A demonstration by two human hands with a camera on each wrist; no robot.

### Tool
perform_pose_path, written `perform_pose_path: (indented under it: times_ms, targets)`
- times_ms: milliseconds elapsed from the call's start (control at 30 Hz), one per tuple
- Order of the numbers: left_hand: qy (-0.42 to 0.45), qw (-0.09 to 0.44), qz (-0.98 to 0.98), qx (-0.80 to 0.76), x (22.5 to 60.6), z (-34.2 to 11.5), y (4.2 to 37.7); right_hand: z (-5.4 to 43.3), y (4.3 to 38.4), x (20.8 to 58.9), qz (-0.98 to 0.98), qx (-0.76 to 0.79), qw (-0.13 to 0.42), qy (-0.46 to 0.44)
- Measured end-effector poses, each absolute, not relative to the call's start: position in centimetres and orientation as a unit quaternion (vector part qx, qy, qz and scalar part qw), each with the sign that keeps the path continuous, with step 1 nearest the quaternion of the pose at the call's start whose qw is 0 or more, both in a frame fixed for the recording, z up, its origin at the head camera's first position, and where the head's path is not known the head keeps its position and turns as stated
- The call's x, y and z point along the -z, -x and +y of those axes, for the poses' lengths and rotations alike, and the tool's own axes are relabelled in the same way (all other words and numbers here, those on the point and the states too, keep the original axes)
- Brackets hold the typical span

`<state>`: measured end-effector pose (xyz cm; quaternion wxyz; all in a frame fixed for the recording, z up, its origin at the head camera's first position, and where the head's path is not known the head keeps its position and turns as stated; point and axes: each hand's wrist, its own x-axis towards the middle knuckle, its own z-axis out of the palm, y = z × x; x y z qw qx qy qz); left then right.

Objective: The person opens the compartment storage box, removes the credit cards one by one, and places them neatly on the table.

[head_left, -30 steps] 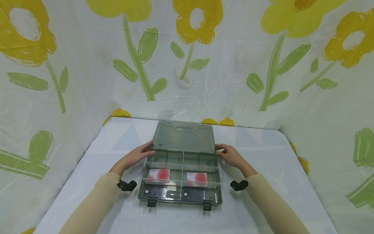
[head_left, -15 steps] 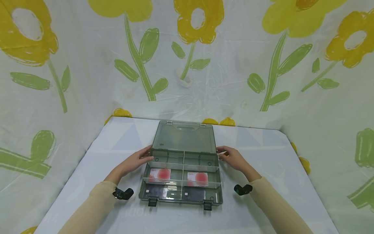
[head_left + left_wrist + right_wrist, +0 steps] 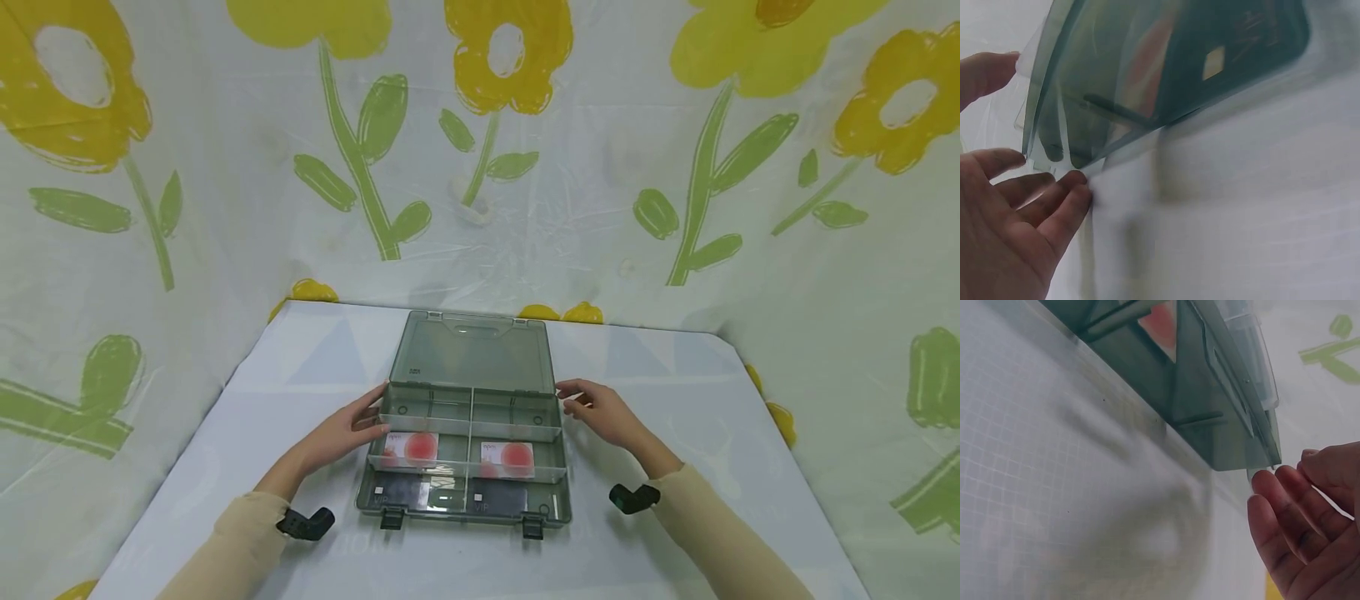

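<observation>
On the table lies a grey-green translucent plastic compartment box (image 3: 441, 518), its lid (image 3: 474, 354) swung back behind it. Two white cards with red circles, a left one (image 3: 420, 447) and a right one (image 3: 517, 455), rest in the middle row. Dark "VIP" cards, one left (image 3: 397, 492) and one right (image 3: 498, 498), lie in the front row. My left hand (image 3: 337, 437) is at the box's left side, fingertips at its edge and thumb apart. My right hand (image 3: 603, 412) hovers by the rear right corner, fingers loosely bent, holding nothing; contact there is hard to tell.
The white table (image 3: 660, 367) has faint blue shapes. A flower-printed cloth (image 3: 570, 233) encloses it at the back and sides. Two black latches, left (image 3: 392, 520) and right (image 3: 532, 527), project from the box's front. The back row of compartments holds no cards.
Both hands have shifted slightly toward the person along the box's sides. The left hand and both forearms have drawn a little outward. The box, its lid and the cards have stayed in place.
</observation>
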<state>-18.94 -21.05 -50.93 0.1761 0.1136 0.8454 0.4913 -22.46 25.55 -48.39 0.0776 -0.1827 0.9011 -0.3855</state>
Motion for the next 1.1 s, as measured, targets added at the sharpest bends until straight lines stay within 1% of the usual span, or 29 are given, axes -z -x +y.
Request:
perform_pose_path:
  times_ms: [233, 467, 833, 1100]
  targets:
    - [-0.135, 0.169, 0.834, -0.507, 51.4, -21.2, 17.6, 25.4, 21.5, 47.7, 0.901, 0.386, 0.084, 0.177]
    - [-0.175, 0.144, 0.837, -0.497, 51.7, -21.4, 16.8, 25.0, 20.6, 47.1, 0.897, 0.396, 0.100, 0.171]
    - [-0.189, 0.121, 0.829, -0.513, 52.2, -21.8, 16.5, 24.3, 19.2, 46.1, 0.875, 0.420, 0.112, 0.214]
    - [-0.189, 0.120, 0.821, -0.525, 52.5, -21.9, 16.6, 23.7, 18.6, 45.8, 0.872, 0.415, 0.128, 0.225]
